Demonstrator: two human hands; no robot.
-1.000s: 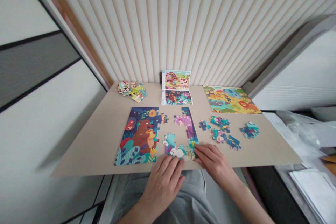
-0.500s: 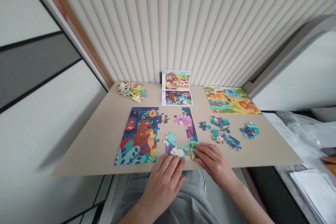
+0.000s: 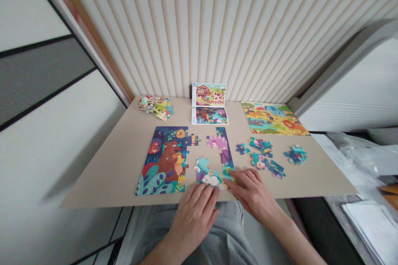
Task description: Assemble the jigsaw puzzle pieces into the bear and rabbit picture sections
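My left hand [image 3: 199,209] lies flat at the table's front edge, its fingertips against the lower edge of the white rabbit puzzle piece [image 3: 211,179]. My right hand [image 3: 250,188] has its thumb and fingers on a green corner puzzle piece [image 3: 229,170], which they partly cover. That piece sits against the rabbit section on its left and the purple right-hand strip [image 3: 224,155] above. The joined bear section [image 3: 169,161] lies to the left, with a gap between it and the rabbit section.
Loose puzzle pieces [image 3: 261,145] lie to the right, with a small heap [image 3: 296,155] beyond them. Another pile [image 3: 157,107] is at the back left. A picture leaflet [image 3: 210,104] stands against the ribbed panel. A finished safari puzzle [image 3: 273,119] lies at the back right.
The green corner piece has shifted slightly left and closed up against the rabbit section. My right thumb and fingers moved left with it. My left hand has stayed put.
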